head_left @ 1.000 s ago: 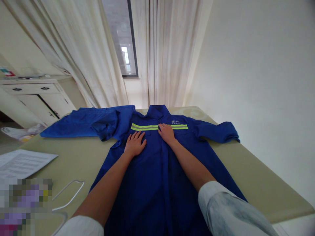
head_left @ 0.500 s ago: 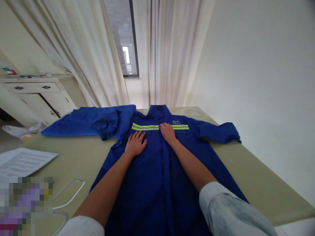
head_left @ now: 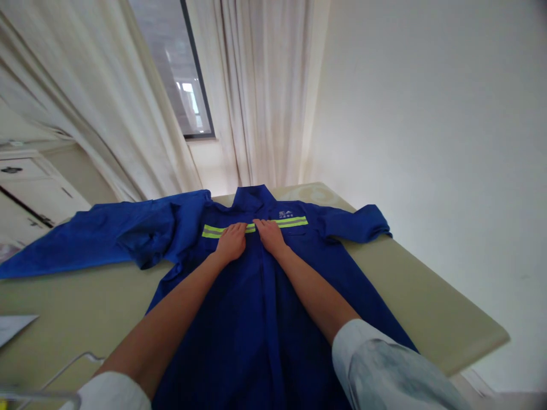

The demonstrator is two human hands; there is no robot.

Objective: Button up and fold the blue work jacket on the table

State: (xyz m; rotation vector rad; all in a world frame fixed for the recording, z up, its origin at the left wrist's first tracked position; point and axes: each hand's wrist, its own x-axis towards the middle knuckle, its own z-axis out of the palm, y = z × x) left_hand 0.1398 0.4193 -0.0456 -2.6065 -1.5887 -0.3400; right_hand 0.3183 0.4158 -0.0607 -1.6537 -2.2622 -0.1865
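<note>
A blue work jacket (head_left: 256, 324) with a yellow-green reflective stripe (head_left: 294, 221) lies front up on a beige table (head_left: 427, 302), collar away from me and sleeves spread to both sides. My left hand (head_left: 232, 241) rests flat on the chest just left of the front placket, fingertips on the stripe. My right hand (head_left: 269, 236) lies flat just right of the placket, also touching the stripe. The two hands are almost side by side, and neither holds anything.
A sheet of paper (head_left: 12, 328) and a wire hanger (head_left: 64, 369) lie at the table's near left. A white cabinet (head_left: 29, 191) stands at the far left. Curtains (head_left: 256, 97) and a window (head_left: 175, 74) are behind the table; a plain wall (head_left: 427, 131) is on the right.
My left hand has slid up and inward to the stripe beside my right hand. My right hand has stayed on the stripe. The view has turned to the right.
</note>
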